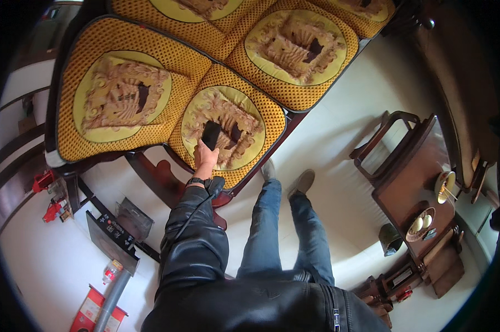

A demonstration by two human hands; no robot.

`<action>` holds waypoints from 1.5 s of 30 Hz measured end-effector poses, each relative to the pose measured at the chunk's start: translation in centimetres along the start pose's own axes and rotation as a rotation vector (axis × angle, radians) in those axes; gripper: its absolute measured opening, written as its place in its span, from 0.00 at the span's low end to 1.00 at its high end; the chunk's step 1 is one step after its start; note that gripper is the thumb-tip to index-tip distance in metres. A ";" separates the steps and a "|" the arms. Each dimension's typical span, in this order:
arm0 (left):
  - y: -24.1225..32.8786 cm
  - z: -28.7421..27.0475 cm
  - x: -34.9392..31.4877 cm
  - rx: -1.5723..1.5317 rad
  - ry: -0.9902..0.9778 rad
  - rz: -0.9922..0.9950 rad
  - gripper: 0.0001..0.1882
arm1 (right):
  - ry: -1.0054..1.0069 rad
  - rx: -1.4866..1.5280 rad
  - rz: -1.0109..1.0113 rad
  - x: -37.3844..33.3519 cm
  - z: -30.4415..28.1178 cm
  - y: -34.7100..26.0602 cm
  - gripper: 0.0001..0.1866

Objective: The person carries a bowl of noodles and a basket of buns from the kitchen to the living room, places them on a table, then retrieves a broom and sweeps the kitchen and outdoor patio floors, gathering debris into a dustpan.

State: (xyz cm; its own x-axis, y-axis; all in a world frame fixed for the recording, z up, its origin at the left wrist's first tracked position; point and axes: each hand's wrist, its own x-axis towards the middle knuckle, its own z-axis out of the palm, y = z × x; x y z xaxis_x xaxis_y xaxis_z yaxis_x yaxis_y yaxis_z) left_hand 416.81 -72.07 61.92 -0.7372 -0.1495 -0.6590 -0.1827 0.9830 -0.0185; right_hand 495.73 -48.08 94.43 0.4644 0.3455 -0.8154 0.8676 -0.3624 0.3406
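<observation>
In the head view, your left hand [204,156] reaches forward over the wooden sofa [150,171] and is closed around a flat black device [211,134], gripping its lower end while the upper end points away from you. The device sits just above the front seat cushion [228,133], a yellow-orange pad with a pale round medallion in its middle, and I cannot tell whether it touches the fabric. You wear a dark watch [196,181] on that wrist and a black leather jacket sleeve [192,238] runs back toward the lower edge. Your right hand is not in view.

4 matching cushions show on the sofa; the largest [117,97] lies to the left of the one under your hand. Your legs in blue jeans [294,232] stand on the white floor [338,166], with 2 grey shoes [304,180] just beside the sofa's front edge. To the right stands a dark wooden table [410,182] bearing a round dish [420,224]. To the lower left, a black panel [113,238] leans near a grey tube [113,299].
</observation>
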 end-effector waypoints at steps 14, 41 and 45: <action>0.5 6.9 9.4 0.178 0.043 0.089 0.47 | -0.102 -0.064 0.139 -1.9 2.5 0.2 0.15; -6.4 -0.2 -20.3 -0.351 0.101 0.300 0.26 | 0.090 0.114 -0.161 4.7 -0.3 4.9 0.17; -15.5 1.8 -32.9 -0.363 0.117 0.197 0.25 | 0.048 0.063 -0.471 10.2 -5.3 1.5 0.18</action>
State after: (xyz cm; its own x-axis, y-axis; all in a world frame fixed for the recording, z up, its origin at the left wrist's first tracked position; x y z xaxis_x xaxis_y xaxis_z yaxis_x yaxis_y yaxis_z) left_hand 445.03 -82.20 82.56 -0.8458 0.0053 -0.5334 -0.2330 0.8958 0.3784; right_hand 502.74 -40.54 89.10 0.0319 0.5236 -0.8514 0.9739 -0.2077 -0.0913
